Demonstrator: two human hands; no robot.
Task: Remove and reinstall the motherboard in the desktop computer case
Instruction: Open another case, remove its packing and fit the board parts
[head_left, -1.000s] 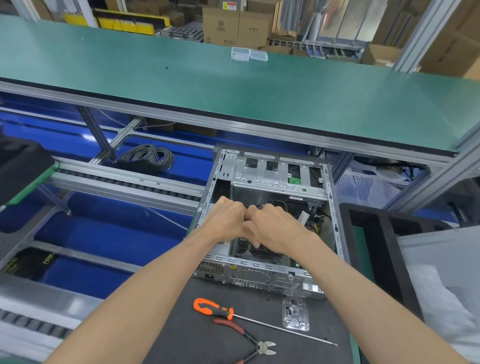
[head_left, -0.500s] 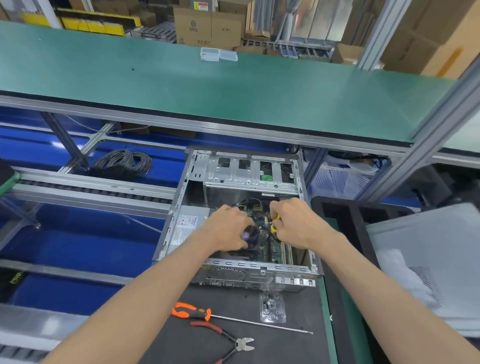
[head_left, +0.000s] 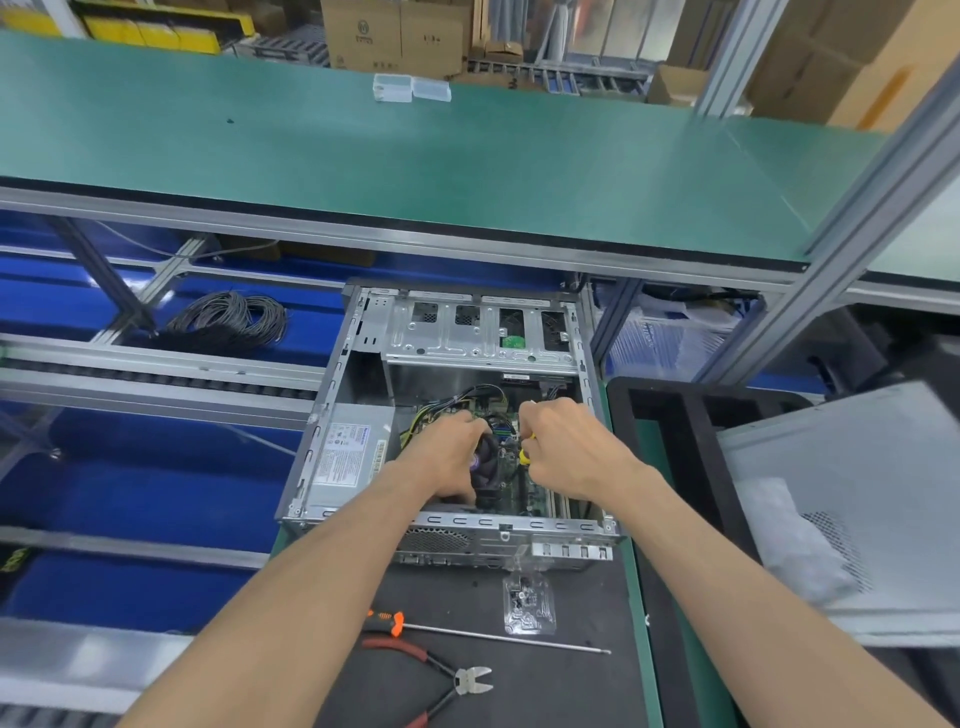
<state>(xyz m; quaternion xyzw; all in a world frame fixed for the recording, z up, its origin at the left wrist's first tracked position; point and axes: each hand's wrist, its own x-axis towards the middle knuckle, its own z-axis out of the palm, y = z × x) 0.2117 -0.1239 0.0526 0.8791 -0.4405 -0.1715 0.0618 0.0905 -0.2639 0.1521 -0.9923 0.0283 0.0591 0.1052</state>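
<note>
An open desktop case (head_left: 332, 395) lies on its side on a dark mat, its inside facing up. The green motherboard (head_left: 530, 493) sits in its floor, mostly hidden by both hands. My left hand (head_left: 449, 457) curls over the black CPU cooler fan (head_left: 488, 467). My right hand (head_left: 563, 449) is beside it, fingers curled around a small yellow part (head_left: 524, 456) above the board. Black and yellow cables (head_left: 470, 397) bunch just beyond my fingers. The silver power supply (head_left: 350, 457) fills the case's left side.
On the mat in front of the case lie an orange-handled screwdriver (head_left: 467, 631), red-handled cutters (head_left: 447, 675) and a clear bag of screws (head_left: 529, 605). A black tray (head_left: 670, 415) and a grey case panel (head_left: 852, 499) are to the right. A green shelf (head_left: 415, 166) overhangs behind.
The view has shifted, so the case sits further left. My hands, pressed together a second ago, have parted; the left now covers the fan and the right holds a yellow part.
</note>
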